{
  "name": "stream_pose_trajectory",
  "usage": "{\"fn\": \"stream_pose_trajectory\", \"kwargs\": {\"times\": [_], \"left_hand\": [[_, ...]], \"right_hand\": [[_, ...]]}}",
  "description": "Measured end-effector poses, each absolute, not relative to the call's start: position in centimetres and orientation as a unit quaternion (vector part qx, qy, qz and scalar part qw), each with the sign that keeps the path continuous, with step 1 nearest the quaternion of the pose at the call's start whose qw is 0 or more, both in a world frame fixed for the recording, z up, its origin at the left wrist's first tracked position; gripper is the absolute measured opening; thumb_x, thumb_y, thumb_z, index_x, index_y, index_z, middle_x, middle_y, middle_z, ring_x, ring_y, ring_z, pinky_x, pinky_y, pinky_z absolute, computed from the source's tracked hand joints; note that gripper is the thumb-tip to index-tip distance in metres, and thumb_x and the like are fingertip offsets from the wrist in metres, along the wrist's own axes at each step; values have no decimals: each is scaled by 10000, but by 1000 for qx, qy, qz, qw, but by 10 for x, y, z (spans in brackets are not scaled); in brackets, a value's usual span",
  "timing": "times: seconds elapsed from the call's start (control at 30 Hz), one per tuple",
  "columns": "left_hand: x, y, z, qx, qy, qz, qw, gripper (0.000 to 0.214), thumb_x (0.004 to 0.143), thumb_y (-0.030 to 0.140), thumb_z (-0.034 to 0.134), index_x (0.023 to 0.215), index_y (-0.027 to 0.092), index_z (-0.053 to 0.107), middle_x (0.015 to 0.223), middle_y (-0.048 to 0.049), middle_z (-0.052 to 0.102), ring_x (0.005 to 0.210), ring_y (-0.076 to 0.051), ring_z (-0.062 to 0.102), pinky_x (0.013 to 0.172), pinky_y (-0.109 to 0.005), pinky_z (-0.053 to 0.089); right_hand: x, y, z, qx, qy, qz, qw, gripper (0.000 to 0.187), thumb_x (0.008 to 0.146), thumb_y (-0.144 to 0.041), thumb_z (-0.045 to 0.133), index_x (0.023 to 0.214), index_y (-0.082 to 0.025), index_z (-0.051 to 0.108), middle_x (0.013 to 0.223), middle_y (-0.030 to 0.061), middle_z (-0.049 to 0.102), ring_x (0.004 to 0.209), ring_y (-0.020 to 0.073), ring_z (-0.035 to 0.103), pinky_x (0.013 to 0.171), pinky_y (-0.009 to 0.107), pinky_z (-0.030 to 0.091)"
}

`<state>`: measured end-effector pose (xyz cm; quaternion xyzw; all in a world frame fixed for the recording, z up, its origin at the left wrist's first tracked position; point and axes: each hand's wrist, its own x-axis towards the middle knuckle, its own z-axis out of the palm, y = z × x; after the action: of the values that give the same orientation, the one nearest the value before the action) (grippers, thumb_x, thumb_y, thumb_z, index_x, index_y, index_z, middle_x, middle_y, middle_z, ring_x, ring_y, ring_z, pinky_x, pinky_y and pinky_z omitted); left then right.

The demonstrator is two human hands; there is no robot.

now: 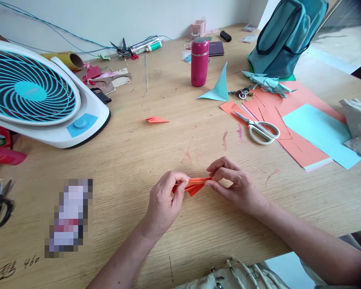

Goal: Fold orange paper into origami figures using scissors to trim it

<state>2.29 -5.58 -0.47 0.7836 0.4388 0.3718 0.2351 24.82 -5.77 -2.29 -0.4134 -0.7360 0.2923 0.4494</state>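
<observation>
Between my two hands is a small piece of folded orange paper (196, 187), held just above the wooden table near its front. My left hand (165, 196) pinches its left end between thumb and fingers. At the other end, my right hand (234, 182) pinches the paper with thumb and fingertips. A narrow folded strip runs along the top, and a loose flap points down below it. My fingers hide both ends. Farther back on the table lies another small folded orange paper piece (157, 119).
White-handled scissors (263, 130) rest on orange sheets (308, 154) at the right, beside a light blue sheet (319, 132). A pink bottle (199, 62), folded blue paper (218, 88), keys (243, 93) and a teal bag (284, 38) stand behind. A fan (33, 94) and black scissors (0, 204) are left.
</observation>
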Motion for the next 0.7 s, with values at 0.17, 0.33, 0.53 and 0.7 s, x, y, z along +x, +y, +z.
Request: {"fn": "stream_pose_trajectory", "kwargs": {"times": [0.17, 0.33, 0.53, 0.7], "left_hand": [[23, -58, -4, 774, 447, 391, 219, 113, 960, 107, 546, 951, 205, 601, 877, -13, 712, 815, -125, 692, 720, -220, 534], [24, -58, -2, 759, 449, 417, 223, 105, 956, 117, 580, 974, 207, 629, 884, -10, 732, 818, -121, 704, 732, -211, 540], [24, -59, -3, 755, 443, 422, 237, 126, 957, 110, 586, 1009, 207, 648, 907, -15, 739, 835, -120, 705, 747, -213, 541], [24, -57, -2, 789, 413, 390, 236, 173, 957, 131, 605, 1081, 214, 692, 899, -32, 737, 819, -145, 672, 753, -269, 533]], "right_hand": [[246, -60, -25, -423, -710, 330, 457, 171, 938, -249, 678, 802, -213, 582, 912, 43, 654, 805, 158, 634, 716, 312, 518], [245, -62, -27, -451, -663, 398, 445, 159, 938, -323, 685, 1042, -221, 621, 866, 18, 655, 761, 150, 621, 698, 287, 516], [245, -59, -22, -433, -656, 446, 429, 179, 974, -345, 633, 891, -198, 693, 802, 18, 658, 726, 144, 593, 647, 275, 458], [245, -58, -25, -416, -670, 424, 444, 156, 979, -315, 625, 889, -202, 685, 819, 25, 647, 743, 151, 586, 668, 290, 469]]}}
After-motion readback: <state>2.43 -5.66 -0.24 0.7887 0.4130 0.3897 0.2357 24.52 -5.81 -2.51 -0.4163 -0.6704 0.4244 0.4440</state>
